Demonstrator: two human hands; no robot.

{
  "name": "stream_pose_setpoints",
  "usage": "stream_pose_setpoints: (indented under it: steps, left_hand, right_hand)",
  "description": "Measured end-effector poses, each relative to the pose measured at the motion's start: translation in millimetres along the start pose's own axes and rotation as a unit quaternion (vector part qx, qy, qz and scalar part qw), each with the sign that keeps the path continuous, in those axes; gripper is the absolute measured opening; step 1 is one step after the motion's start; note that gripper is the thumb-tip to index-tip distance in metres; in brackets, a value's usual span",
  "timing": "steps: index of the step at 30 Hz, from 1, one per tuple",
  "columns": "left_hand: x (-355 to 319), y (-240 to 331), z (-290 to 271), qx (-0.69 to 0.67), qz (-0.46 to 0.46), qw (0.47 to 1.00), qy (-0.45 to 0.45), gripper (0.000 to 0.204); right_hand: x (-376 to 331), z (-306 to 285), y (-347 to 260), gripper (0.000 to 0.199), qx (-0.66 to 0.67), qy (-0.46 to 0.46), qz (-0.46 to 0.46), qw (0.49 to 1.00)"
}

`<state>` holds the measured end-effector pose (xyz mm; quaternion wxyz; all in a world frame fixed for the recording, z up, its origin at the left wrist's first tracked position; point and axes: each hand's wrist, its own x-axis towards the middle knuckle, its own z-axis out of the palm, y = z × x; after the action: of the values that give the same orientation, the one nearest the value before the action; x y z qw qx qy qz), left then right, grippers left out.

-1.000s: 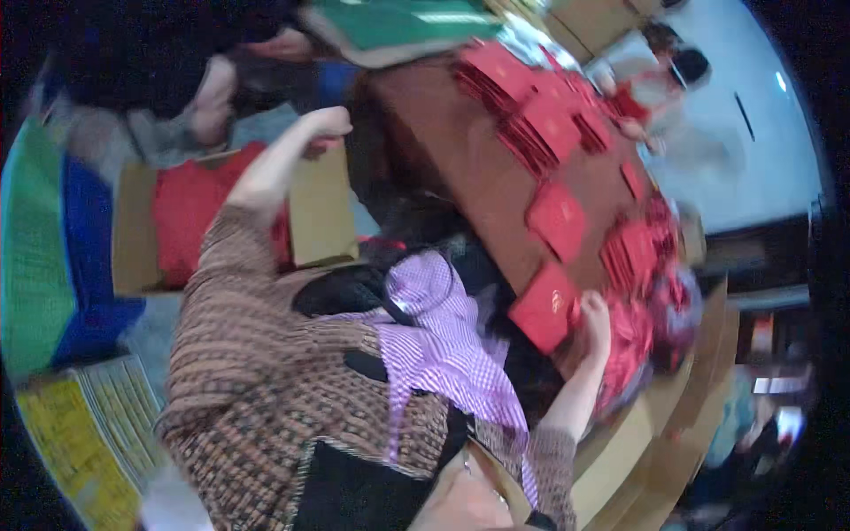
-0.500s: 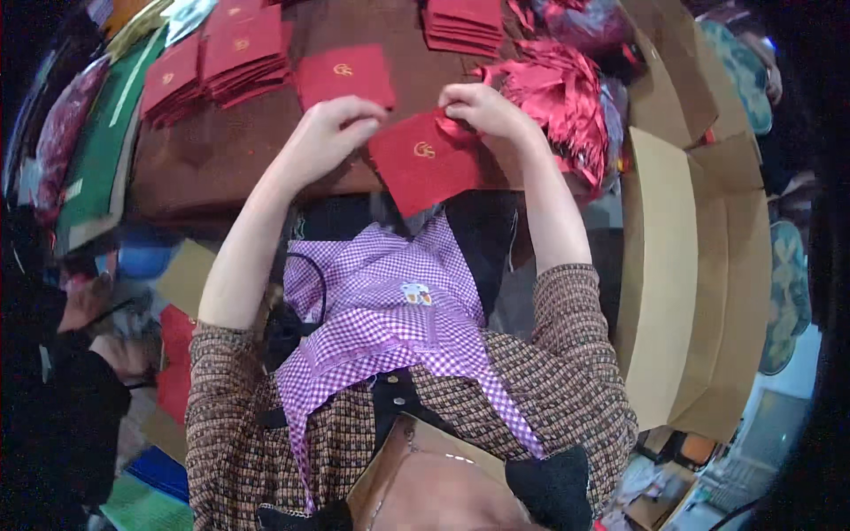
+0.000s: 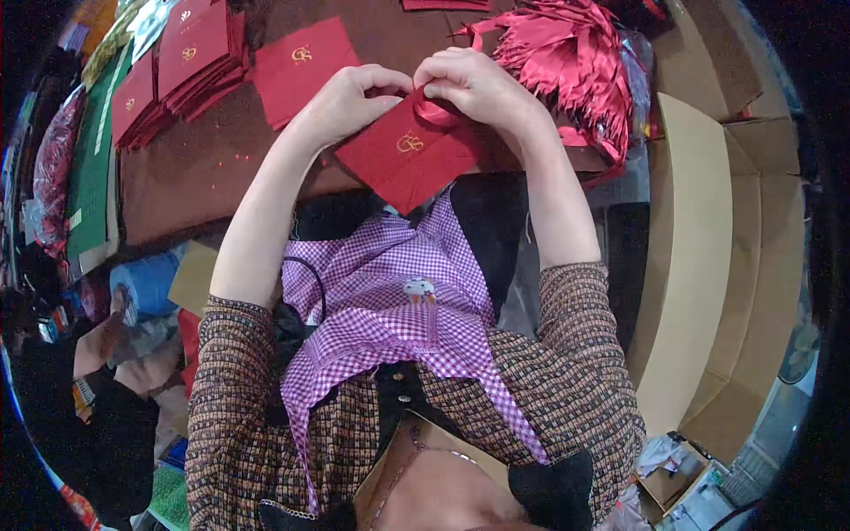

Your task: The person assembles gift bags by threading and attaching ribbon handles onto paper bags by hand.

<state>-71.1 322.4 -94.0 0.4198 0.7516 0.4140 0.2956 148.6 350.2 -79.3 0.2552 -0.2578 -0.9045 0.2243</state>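
Observation:
A flat red paper packet (image 3: 390,168) with a gold emblem hangs tilted over the table's front edge, one corner pointing down at me. My left hand (image 3: 345,104) is closed in a pinch at its upper edge. Beside it, my right hand (image 3: 474,84) pinches a shiny red ribbon (image 3: 436,112) that loops down against the packet. The fingertips of both hands nearly meet at the packet's top corner and partly hide it. Just beyond my left hand, another red packet (image 3: 297,80) lies flat on the table.
Stacks of red packets (image 3: 199,57) stand at the far left of the brown-covered table (image 3: 190,199). A heap of red ribbons (image 3: 567,66) lies beyond my right hand. An open cardboard box (image 3: 699,265) stands on my right. A green board (image 3: 93,164) lies along the left.
My hands have come together at the packet's top corner, the left one moving right onto its edge. The packet has turned slightly. The head view has shifted a little.

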Motion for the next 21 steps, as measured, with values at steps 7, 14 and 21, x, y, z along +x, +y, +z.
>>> stream_pose_setpoints:
  steps: [7,14,21]
  left_hand:
    - [-6,-1,4,0.055,0.038,0.998,0.007,0.013]
    - [-15,-15,20,-0.036,-0.064,0.995,0.074,0.017]
    - [-28,-31,-1,-0.152,-0.14,0.949,0.238,0.022]
  right_hand:
    - [-1,4,0,0.012,0.022,-0.029,0.015,0.999]
    - [-3,11,0,0.009,-0.028,-0.042,-0.007,0.999]
    - [-2,2,3,0.011,-0.033,-0.117,0.08,0.989]
